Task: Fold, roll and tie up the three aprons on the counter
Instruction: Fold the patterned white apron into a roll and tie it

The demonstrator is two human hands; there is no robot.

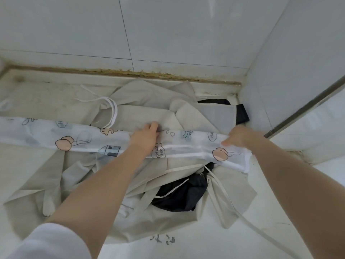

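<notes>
A white printed apron (78,139) with cartoon drawings lies folded into a long band across the counter, left to right. My left hand (145,136) grips the band's far edge near its middle, fingers curled over it. My right hand (237,137) pinches the band near its right end. Under the band spreads a crumpled beige apron (141,109) with white and beige ties. A dark navy apron (179,195) is bunched beneath the beige one, showing in front and at the back right (240,113).
The white counter (186,240) ends at a tiled wall (168,34) behind, with a grimy seam along the joint. A side wall and a metal-edged frame (302,111) close off the right. A long beige tie (248,219) trails toward the front right.
</notes>
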